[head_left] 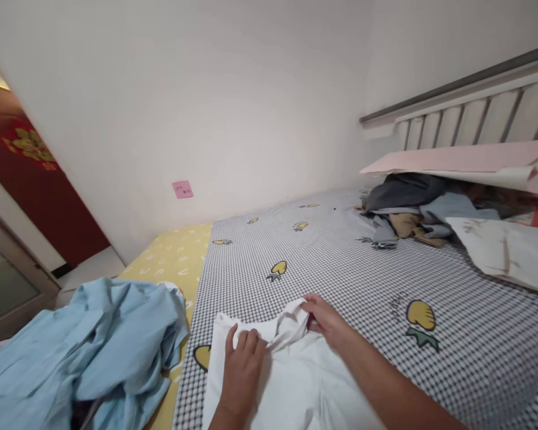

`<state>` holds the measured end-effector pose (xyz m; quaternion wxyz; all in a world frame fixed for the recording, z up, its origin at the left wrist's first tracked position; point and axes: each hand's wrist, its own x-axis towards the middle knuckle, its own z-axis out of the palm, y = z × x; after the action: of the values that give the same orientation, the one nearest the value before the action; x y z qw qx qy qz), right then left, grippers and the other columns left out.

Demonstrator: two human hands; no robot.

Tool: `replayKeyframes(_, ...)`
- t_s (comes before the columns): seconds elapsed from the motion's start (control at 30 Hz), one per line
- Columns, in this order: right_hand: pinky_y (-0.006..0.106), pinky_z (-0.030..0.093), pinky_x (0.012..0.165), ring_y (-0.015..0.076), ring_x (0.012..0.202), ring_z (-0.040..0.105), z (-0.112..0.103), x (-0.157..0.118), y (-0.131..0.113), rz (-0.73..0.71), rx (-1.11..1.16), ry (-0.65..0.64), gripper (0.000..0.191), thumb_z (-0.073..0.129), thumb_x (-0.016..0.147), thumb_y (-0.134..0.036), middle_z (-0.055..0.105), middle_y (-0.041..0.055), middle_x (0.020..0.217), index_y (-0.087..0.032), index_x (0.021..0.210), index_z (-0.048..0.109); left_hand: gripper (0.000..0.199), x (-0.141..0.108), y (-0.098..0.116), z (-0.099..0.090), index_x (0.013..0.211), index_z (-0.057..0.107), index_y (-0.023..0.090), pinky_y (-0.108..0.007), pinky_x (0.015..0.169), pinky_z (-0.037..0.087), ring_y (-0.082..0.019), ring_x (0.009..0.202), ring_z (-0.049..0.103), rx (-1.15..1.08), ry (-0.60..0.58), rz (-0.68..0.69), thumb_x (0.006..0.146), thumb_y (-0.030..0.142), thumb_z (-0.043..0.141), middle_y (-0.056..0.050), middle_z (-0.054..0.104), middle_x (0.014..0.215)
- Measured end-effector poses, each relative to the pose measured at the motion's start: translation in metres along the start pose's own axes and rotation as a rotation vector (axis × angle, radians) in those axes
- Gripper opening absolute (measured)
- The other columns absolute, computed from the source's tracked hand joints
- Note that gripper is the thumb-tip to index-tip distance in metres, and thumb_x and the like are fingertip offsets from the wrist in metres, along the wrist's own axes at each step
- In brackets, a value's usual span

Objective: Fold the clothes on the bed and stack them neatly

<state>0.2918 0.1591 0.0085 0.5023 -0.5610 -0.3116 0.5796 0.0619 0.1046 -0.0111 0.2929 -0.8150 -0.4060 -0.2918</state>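
A white garment lies on the checked bedspread at the bottom centre, its band-like top edge rumpled and partly folded over. My left hand rests palm down at that edge, left of the fold. Its fingers bend onto the cloth with the outermost one apart, and its thumb is hidden. On the other side of the fold, my right hand pinches the garment's upper right corner between thumb and fingers. The lower part of the garment runs out of view.
Light blue clothing is heaped at left over a yellow cover. The checked bedspread stretches to the white wall. At right, dark and grey clothes lie under a pink board, beside a slatted headboard.
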Motion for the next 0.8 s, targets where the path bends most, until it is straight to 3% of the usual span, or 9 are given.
replayKeyframes(0.13,0.035,0.046,0.087,0.0241,0.109,0.056,0.008,-0.025,-0.011,-0.275,-0.286,0.127,0.065,0.074,0.066,-0.023,0.049,0.0074,0.131,-0.031,0.128,0.055,0.018,0.008,0.013,-0.004,0.083,0.061,0.02,-0.045,0.113,0.03,-0.018,0.083,0.057,0.069,0.002,-0.013,0.091,0.007,0.052,0.001,0.064,0.085)
replayKeyframes(0.23,0.04,0.042,0.093,0.0311,0.121,0.05,0.007,-0.044,-0.016,-0.472,-0.587,0.237,0.072,0.075,0.065,-0.022,0.047,0.009,0.135,-0.031,0.133,0.054,0.019,0.015,0.024,-0.007,0.08,0.06,0.02,-0.045,0.112,0.03,-0.017,0.081,0.057,0.062,0.033,-0.062,0.09,0.006,0.053,0.001,0.063,0.082)
replayKeyframes(0.33,0.037,0.044,0.089,0.0304,0.118,0.053,0.002,-0.048,-0.013,-0.32,-0.393,0.169,0.037,0.07,0.068,-0.017,0.06,0.0083,0.116,-0.023,0.104,0.066,0.02,0.014,0.03,-0.009,0.079,0.06,0.02,-0.045,0.112,0.03,-0.017,0.08,0.057,0.025,0.064,-0.126,0.091,0.007,0.052,0.001,0.063,0.081)
replayKeyframes(0.43,0.034,0.051,0.08,0.0262,0.098,0.065,-0.005,-0.038,-0.006,-0.145,-0.144,0.076,0.005,0.062,0.075,-0.019,0.067,0.0073,0.088,-0.02,0.079,0.061,0.02,0.005,0.029,-0.01,0.081,0.06,0.021,-0.044,0.112,0.029,-0.016,0.081,0.058,-0.06,0.061,-0.156,0.094,0.01,0.05,0.002,0.064,0.083)
replayKeyframes(0.57,0.034,0.057,0.077,0.0203,0.081,0.07,-0.005,-0.025,0.005,-0.051,0.068,0.039,0.007,0.056,0.078,-0.015,0.071,0.005,0.078,-0.022,0.081,0.057,0.02,-0.011,0.02,-0.008,0.079,0.059,0.023,-0.047,0.111,0.028,-0.016,0.081,0.059,-0.194,-0.007,-0.224,0.095,0.014,0.051,0.004,0.064,0.081)
replayKeyframes(0.67,0.034,0.057,0.072,0.0197,0.072,0.07,0.005,-0.02,0.015,-0.012,0.142,0.039,0.007,0.054,0.08,-0.017,0.07,0.0048,0.07,-0.022,0.075,0.055,0.023,-0.015,0.013,-0.007,0.08,0.059,0.023,-0.047,0.11,0.028,-0.015,0.083,0.06,-0.274,-0.051,-0.254,0.093,0.007,0.05,0.005,0.065,0.082)
replayKeyframes(0.8,0.029,0.051,0.06,0.018,0.063,0.063,0.012,-0.017,0.027,-0.062,0.136,0.049,0.009,0.058,0.081,-0.028,0.066,0.0025,0.068,-0.02,0.077,0.06,0.024,-0.008,0.008,-0.01,0.08,0.059,0.024,-0.043,0.108,0.031,-0.014,0.082,0.06,-0.313,-0.09,-0.128,0.091,0.005,0.05,0.006,0.065,0.081)
